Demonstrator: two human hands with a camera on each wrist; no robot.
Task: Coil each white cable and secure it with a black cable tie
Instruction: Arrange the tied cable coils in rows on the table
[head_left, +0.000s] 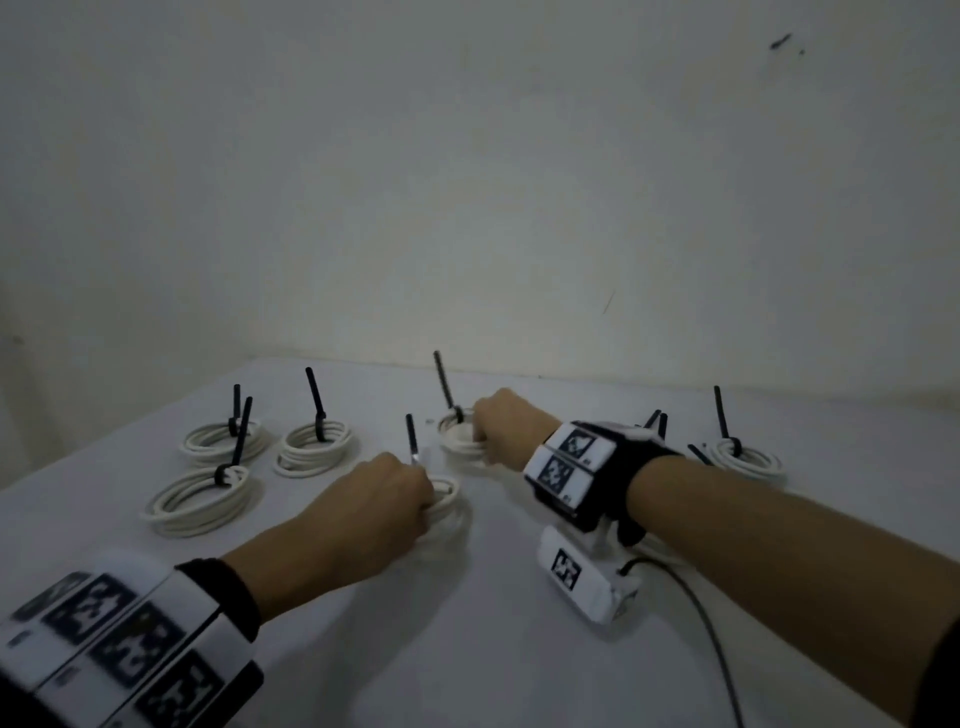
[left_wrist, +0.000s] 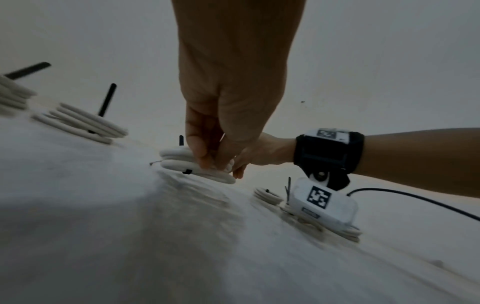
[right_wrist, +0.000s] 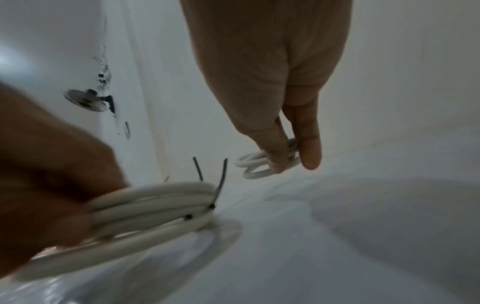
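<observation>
Progress: most coils look done. Head view, left of centre on the desk (head_left: 363, 649): three tied coils (head_left: 200, 500), each w/ a black cable tie (head_left: 316, 402) cinched round it and tail sticking up. Far right of frame: another tied coil (head_left: 745, 460), plus more tie tails half hidden behind the right wrist strap; count there unclear. Two coils in hand now, both already tied. Left hand (head_left: 371, 501), lower centre, fingers curled round the near coil (head_left: 447, 506); its tie tail (head_left: 411, 439) stands up just beyond the knuckles. L wrist view shows thumb and fingers pinching the stacked loops from above, coil resting on the desk or just off it; can't tell which. Right hand (head_left: 501, 428), centre frame, grips the far coil (head_left: 457, 441) at its edge; its tie tail (head_left: 444, 379) leans up-left. R wrist view: finger hooked thru the loops, thumb outside. Both forearms reach forward, backs of hands up, hands near each other but apart. No loose, uncoiled cable seen in any view. Judgement: task near its end, hands prob. placing or shifting finished coils; tie tails untrimmed throughout. Heavy motion blur in wrist views.
</observation>
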